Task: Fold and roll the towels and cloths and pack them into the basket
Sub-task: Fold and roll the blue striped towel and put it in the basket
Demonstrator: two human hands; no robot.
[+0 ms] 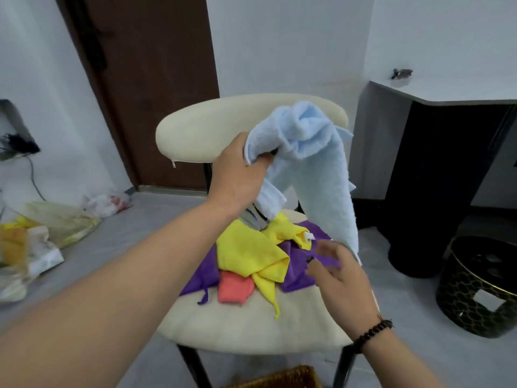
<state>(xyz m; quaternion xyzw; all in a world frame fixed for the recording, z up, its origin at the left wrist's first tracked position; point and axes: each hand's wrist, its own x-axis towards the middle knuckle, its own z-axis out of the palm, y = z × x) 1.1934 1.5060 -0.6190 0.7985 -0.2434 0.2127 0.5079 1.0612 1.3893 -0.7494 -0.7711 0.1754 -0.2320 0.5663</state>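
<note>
Left hand [237,175] gripping one blue towel [310,152]; right hand [338,273] hanging loose, fingers spread. Lying on chair [251,326]: two yellow cloths [246,250], one purple cloth [293,270], one pink cloth [235,287].

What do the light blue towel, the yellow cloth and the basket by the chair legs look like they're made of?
Light blue towel: looks like looped terry, probably cotton; nubby matte surface, thick soft folds where the left hand grips it.
Yellow cloth: looks like thin microfibre; smooth, bright, lies in sharp creases.
Basket: seemingly woven wicker or rattan; golden-brown strands show, though only its rim is in view.
</note>
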